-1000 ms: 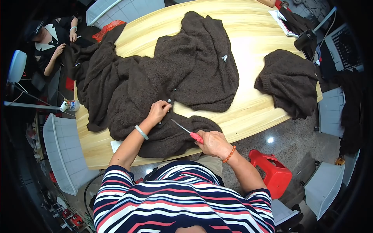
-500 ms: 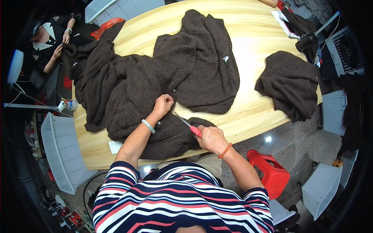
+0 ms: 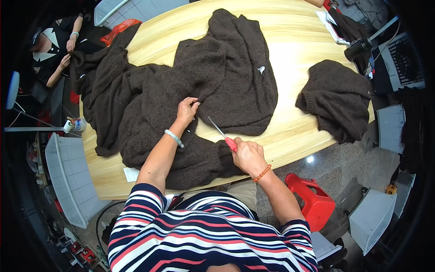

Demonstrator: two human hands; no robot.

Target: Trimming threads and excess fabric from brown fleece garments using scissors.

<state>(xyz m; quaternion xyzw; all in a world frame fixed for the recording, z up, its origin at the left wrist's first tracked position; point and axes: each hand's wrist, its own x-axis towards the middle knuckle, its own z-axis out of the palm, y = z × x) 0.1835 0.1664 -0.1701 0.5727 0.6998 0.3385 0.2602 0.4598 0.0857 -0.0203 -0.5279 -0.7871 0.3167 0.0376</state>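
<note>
Dark brown knit garments (image 3: 154, 97) lie heaped and overlapping across the wooden table (image 3: 290, 41). My left hand (image 3: 186, 111), with a pale bangle at its wrist, is closed in a pinch at the inner edge of the heap. The fingertips partly hide what they grip, which looks like the knit fabric. To the right, my right hand (image 3: 248, 154) grips a red-handled tool (image 3: 230, 143) with a slim metal blade. Its tip points up and left over bare wood, apart from the fabric. Small white bits, one like a tag (image 3: 261, 70), show on the knit.
Another brown knit piece (image 3: 335, 97) overhangs the table's right edge. At far left, a person's hands (image 3: 68, 52) hold part of the brown fabric. A red stool (image 3: 312, 201) stands at lower right, a white bin (image 3: 68, 177) at left, and a lamp arm (image 3: 36, 129) beside the table.
My left hand has moved slightly up and left, and the fabric edge near it has shifted. The tool's tip now sits farther from that hand. The view has shifted a little.
</note>
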